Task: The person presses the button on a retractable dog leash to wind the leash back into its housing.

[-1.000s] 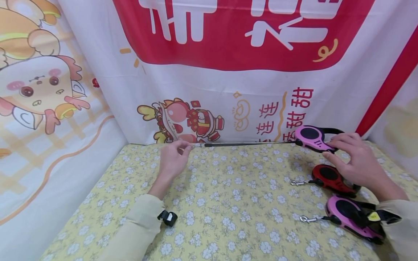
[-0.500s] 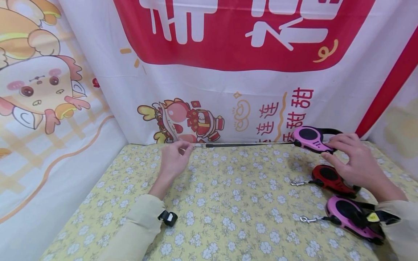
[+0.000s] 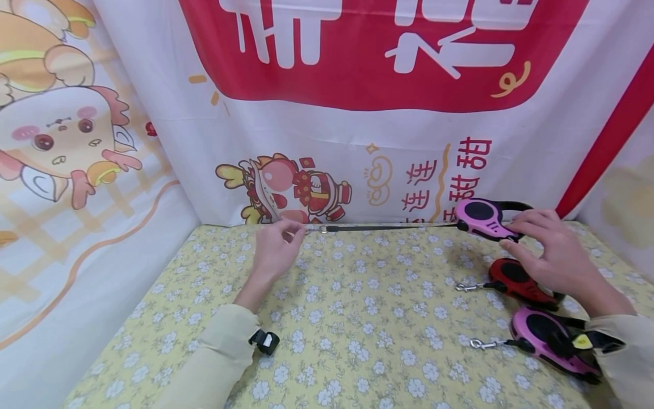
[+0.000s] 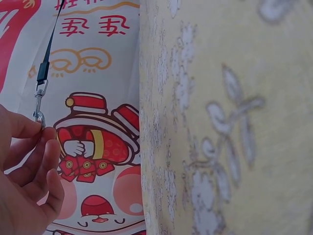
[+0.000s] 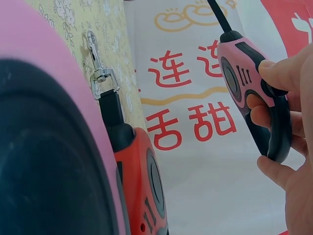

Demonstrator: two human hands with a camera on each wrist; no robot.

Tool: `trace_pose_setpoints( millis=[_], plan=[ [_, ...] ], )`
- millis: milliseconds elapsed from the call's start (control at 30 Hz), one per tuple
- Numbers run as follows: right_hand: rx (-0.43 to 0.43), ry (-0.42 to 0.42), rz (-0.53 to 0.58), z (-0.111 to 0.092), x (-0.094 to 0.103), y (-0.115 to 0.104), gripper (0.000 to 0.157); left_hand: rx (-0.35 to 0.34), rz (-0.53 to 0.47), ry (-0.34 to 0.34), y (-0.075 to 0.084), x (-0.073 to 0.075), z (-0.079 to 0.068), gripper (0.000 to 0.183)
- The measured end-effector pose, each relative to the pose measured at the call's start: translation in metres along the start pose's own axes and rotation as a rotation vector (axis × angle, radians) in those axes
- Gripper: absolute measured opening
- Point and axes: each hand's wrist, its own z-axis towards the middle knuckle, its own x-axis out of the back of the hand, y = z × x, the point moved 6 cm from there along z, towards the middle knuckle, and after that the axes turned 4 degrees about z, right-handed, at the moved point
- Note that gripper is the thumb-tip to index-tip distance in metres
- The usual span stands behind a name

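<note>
A pink and black retractable dog leash is held up at the far right by my right hand; in the right wrist view its fingers curl through the handle and the thumb lies on top. From its nose the black strap runs taut to the left. My left hand pinches the metal snap hook at the strap's end between thumb and forefinger. Below the right hand a red leash lies on the table, and nearer still a second pink leash.
The snap hooks of the lying leashes, one a silver hook, point left. A yellow flowered cloth covers the table. White printed fabric hangs along the back and sides.
The held leash has shifted slightly left and tilted a little. My left hand has edged slightly right with the hook. The two lying leashes have not moved.
</note>
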Motion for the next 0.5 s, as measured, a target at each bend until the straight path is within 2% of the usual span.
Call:
trace_pose_setpoints(
  millis=[233, 500],
  plan=[
    [0.0, 0.002, 0.003, -0.0007, -0.0018, -0.0024, 0.031, -0.001, -0.006, -0.022, 0.0031, -0.0034, -0.0012, 0.016],
    [0.012, 0.007, 0.005, 0.0009, -0.0035, -0.005, 0.031, -0.019, 0.015, -0.004, 0.0059, -0.0028, -0.002, 0.016]
  ],
)
